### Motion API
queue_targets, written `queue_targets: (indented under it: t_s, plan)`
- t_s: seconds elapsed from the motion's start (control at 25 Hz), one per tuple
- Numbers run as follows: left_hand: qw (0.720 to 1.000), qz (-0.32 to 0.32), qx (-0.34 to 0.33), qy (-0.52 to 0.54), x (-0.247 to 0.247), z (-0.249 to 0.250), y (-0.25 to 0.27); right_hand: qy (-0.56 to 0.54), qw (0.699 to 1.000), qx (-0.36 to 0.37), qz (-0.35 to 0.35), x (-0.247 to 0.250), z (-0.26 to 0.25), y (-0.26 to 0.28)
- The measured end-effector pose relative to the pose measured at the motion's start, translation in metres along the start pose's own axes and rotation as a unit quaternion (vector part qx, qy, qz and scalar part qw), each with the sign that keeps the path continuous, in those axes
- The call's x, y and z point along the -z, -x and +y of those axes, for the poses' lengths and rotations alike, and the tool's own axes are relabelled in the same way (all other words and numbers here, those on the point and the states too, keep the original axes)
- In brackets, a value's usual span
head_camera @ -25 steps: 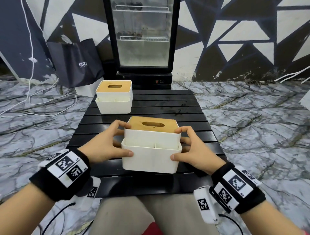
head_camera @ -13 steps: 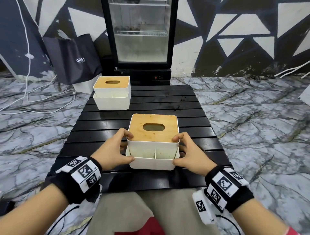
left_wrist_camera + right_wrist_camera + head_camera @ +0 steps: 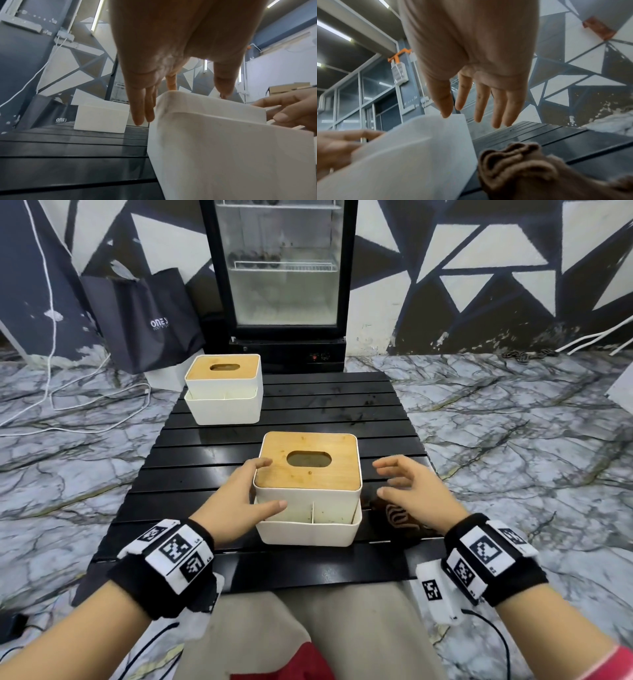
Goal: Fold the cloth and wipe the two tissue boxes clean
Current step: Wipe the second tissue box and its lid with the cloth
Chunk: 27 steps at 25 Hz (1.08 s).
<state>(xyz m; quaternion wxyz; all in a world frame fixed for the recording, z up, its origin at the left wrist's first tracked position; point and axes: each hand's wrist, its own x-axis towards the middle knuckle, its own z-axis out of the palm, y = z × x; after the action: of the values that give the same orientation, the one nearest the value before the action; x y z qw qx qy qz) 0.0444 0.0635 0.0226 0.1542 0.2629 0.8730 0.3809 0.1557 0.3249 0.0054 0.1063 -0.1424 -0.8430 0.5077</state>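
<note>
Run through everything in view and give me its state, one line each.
Near box: upright on the table, lid on.
Far box: upright, lid on, untouched.
Cloth: crumpled, beside the near box.
Left hand: open, touching the near box.
Right hand: open, off the box.
Fridge: door closed.

You have two tissue boxes on the black slatted table: the near tissue box at your edge of the table and the far tissue box at the table's far left corner. You have one cloth, brown and crumpled, on the table just right of the near box. You have two hands over the table, the left hand and the right hand. Behind the table stand one glass-door fridge and one dark bag.
</note>
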Motion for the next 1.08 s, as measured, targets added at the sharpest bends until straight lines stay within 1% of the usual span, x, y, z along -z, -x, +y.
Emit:
queue_targets:
  t_s: [0.04,0.12,0.2,0.28,0.44,0.68,0.8,0.88,0.92,1.0,1.08]
  plan:
    - [1.0,0.011,0.0,-0.014,-0.003,0.003,-0.004,0.057,0.998,0.006,-0.004,0.003,0.003,-0.003]
    - [0.999,0.034,0.01,-0.016,-0.01,0.01,-0.013,0.142,0.988,-0.014,-0.055,0.003,0.012,-0.006]
    - [0.998,0.051,0.034,0.004,-0.017,0.016,-0.023,0.222,0.966,-0.039,-0.124,-0.002,0.023,-0.008]
    - [0.997,0.056,0.052,0.005,-0.024,0.018,-0.029,0.272,0.948,-0.045,-0.162,-0.007,0.034,-0.011]
    - [0.996,0.066,0.054,-0.025,-0.03,0.014,-0.031,0.293,0.939,-0.063,-0.172,-0.01,0.042,-0.013]
    - [0.996,0.071,0.046,-0.018,-0.031,0.012,-0.032,0.348,0.922,-0.043,-0.164,-0.012,0.045,-0.015]
    - [0.997,0.071,0.04,-0.006,-0.029,0.01,-0.034,0.34,0.926,-0.028,-0.159,-0.011,0.044,-0.013]
    - [0.997,0.062,0.034,-0.004,-0.027,0.01,-0.035,0.3,0.942,-0.018,-0.153,-0.004,0.037,-0.013]
    - [0.998,0.059,0.032,-0.007,-0.026,0.01,-0.036,0.27,0.953,-0.013,-0.137,0.002,0.031,-0.014]
    - [0.998,0.061,0.031,-0.018,-0.025,0.009,-0.037,0.19,0.979,0.007,-0.069,0.012,0.013,-0.021]
    - [0.996,0.082,0.036,-0.014,-0.024,0.009,-0.04,0.111,0.992,0.054,0.003,0.015,-0.009,-0.029]
